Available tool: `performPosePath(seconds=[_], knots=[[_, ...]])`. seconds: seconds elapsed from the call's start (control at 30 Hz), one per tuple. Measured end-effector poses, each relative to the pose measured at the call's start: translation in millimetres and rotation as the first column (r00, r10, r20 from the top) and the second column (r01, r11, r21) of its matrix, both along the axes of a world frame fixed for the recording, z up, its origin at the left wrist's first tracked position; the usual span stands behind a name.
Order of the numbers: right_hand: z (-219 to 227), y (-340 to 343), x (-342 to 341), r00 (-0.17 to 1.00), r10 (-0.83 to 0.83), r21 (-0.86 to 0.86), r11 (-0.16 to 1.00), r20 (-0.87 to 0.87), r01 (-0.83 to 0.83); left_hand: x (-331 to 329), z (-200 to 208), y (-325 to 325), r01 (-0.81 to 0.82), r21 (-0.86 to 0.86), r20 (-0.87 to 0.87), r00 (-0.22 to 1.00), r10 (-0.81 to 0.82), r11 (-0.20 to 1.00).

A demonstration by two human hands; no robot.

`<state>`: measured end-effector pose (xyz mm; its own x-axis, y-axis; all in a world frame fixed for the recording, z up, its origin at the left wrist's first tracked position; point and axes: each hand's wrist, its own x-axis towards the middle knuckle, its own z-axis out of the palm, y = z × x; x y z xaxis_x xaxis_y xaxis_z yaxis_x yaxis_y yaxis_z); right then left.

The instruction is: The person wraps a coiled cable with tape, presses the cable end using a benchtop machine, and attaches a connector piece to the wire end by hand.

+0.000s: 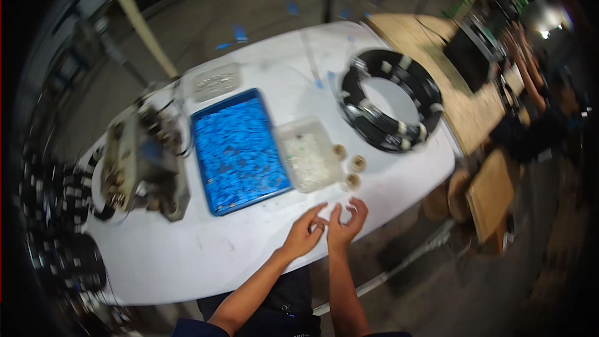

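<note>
My left hand (304,235) is just above the near edge of the white table, index finger stretched out and thumb and other fingers bent inward. Close beside it, almost touching, is my right hand (345,229), with thumb and fingers spread and curved. I see nothing held in either hand. Just beyond them stand several small round brown-rimmed cups or rolls (352,181); blur hides what they are. Left of these lies a translucent plastic tray (337,178) with small clear pieces. A blue tray (215,207) full of small blue pieces adjoins it.
A large coil of black tubing (427,90), tied with pale bands, lies at the table's right. Left stands a metal bench machine (150,162). A shallow clear tray (215,81) is farther back. Black spools (62,262) flank the left edge. Another person's arms (527,65) show at right.
</note>
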<state>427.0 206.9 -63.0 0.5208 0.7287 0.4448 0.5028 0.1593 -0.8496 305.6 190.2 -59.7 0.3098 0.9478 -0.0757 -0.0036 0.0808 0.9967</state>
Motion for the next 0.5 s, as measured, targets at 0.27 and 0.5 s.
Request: performPosePath(seconds=[0.27, 0.5], knots=[[-11.9, -49.1, -53.1, 0.979, 0.076, 0.001, 0.997, -0.189, -0.077, -92.8, 23.3, -92.1, -0.417, -0.046, 0.115, 0.9, 0.42, 0.908], [26.7, -109.0, -180.2, 0.748, 0.621, 0.054, 0.776, -0.235, -0.628, -200.3, 26.0, -180.7, -0.755, -0.133, 0.194, 0.616, 0.764, 0.642]])
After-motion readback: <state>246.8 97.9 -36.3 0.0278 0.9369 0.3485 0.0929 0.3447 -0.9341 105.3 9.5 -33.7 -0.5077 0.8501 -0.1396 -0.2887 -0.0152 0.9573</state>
